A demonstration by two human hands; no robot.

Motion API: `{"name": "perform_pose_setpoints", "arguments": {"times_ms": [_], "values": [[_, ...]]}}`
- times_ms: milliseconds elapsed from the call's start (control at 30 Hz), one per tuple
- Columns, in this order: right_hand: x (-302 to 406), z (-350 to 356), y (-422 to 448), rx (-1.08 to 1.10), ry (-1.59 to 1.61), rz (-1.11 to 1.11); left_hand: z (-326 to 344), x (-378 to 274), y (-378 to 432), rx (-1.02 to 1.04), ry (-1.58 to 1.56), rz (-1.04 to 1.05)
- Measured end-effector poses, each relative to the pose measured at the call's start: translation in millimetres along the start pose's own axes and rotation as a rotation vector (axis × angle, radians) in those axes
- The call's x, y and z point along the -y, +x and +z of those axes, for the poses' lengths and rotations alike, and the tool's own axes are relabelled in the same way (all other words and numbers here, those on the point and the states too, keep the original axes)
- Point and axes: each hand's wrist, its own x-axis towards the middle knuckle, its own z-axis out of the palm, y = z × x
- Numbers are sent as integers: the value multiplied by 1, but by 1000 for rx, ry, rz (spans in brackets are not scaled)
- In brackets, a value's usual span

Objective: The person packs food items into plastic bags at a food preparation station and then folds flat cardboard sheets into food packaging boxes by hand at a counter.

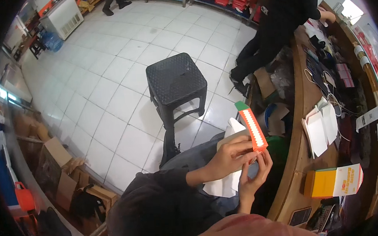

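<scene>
My left hand [228, 158] grips the lower side of an orange, white and green printed carton [254, 130], which stands on end over my lap. The fingers of my right hand [255, 169] press at the carton's bottom edge, partly hidden behind its corner. Several white paperboard pieces [221, 186] lie on my lap below the hands. On the wooden counter to the right stand a stack of folded white paperboard pieces [321, 128] and a yellow and white printed box [333, 181].
A black plastic stool [176, 77] stands on the tiled floor ahead. A person in black [276, 19] leans at the curved wooden counter [300, 87]. A phone [300, 216] and white cables [332, 98] lie on the counter. Cardboard boxes [57, 152] fill the lower left.
</scene>
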Motion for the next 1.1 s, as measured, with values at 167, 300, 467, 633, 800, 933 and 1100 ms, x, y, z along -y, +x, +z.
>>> {"name": "perform_pose_setpoints", "arguments": {"times_ms": [167,300,467,633,800,933,1100], "values": [[2,10,2,-13,-8,24,-4,5,-3,-62,-249,-314],[-15,-1,-4,37,125,193,-22,-11,-5,122,253,-155],[-16,-28,-4,275,16,354,-40,-37,4,198,788,110],[14,-35,12,405,-88,132,-45,23,-7,493,490,-260],[40,-28,-1,513,-295,40,-37,35,-6,153,242,-388],[23,5,-28,439,-297,-60,-42,24,-1,156,-12,-321],[21,-2,-20,194,5,-90,-45,18,-1,98,512,-268]]}}
